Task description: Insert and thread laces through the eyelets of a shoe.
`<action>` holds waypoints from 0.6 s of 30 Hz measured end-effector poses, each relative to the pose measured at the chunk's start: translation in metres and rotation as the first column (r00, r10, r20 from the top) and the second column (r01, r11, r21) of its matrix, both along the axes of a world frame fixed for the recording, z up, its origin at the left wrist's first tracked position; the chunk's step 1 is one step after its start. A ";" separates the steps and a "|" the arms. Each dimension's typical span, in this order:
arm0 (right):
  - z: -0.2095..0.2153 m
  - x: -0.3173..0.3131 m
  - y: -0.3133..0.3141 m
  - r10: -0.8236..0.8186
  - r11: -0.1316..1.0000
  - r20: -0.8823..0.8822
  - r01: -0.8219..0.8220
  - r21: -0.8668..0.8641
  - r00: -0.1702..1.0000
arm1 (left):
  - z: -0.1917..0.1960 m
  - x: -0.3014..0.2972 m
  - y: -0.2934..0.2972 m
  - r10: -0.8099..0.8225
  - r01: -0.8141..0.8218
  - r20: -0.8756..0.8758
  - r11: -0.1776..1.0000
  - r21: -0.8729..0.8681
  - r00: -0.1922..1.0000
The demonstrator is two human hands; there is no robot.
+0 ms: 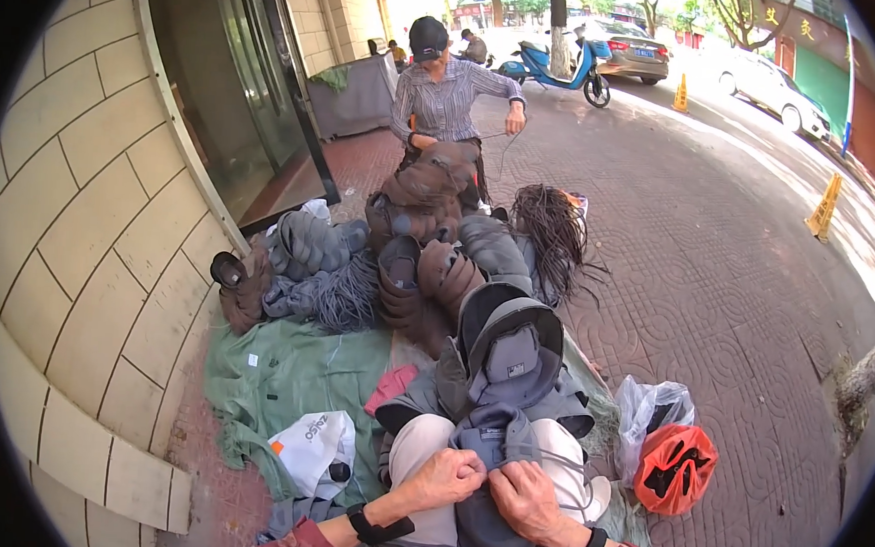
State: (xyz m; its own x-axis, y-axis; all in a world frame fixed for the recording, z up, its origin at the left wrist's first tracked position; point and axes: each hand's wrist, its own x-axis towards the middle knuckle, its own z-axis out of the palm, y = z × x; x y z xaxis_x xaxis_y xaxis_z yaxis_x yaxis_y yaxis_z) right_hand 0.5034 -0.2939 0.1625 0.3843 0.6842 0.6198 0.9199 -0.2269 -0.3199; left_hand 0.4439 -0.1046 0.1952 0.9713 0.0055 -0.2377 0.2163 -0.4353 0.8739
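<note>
Nearest, on the person's lap, the left hand [442,477] and right hand [526,500] both pinch a grey hat [492,447], fingers closed on its fabric. Just beyond stands a stack of grey hats [511,353] on a green cloth [281,374]; an orange bag [676,469] lies right. Farther off, brown hats [424,198] pile before another person [446,94].

Left hand [442,477]: bare, no glove or ring visible.
Left wrist: a black band wraps it, with a loose strap end sticking out sideways.
Left sleeve: dark red cloth, pushed back to just below the band.
Right hand [527,500]: bare, no glove or ring visible.
Right wrist: a matching black band, wide and plain.
Right sleeve: the same dark red cloth, creased.
Legs: light beige trousers over both knees.
</note>
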 end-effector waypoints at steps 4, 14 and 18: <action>-0.004 0.002 -0.002 0.009 1.000 0.032 -0.009 -0.014 0.999 | 0.009 0.000 -0.009 0.005 -0.062 0.246 0.973 0.222 0.969; -0.006 0.001 0.001 -0.034 0.998 0.073 0.030 0.059 0.997 | 0.013 0.012 0.000 -0.264 0.092 0.339 0.889 0.449 0.903; -0.006 0.001 0.002 -0.028 0.998 0.050 0.025 0.064 0.998 | 0.016 0.015 0.001 -0.287 0.118 0.272 0.856 0.504 0.919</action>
State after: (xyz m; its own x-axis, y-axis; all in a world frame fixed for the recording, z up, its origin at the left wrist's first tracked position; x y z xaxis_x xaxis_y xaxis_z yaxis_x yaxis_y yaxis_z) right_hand 0.5044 -0.2919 0.1565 0.3687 0.6332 0.6805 0.9292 -0.2320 -0.2876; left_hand 0.4584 -0.1041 0.2110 0.9826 -0.1715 0.0717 -0.1821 -0.8108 0.5563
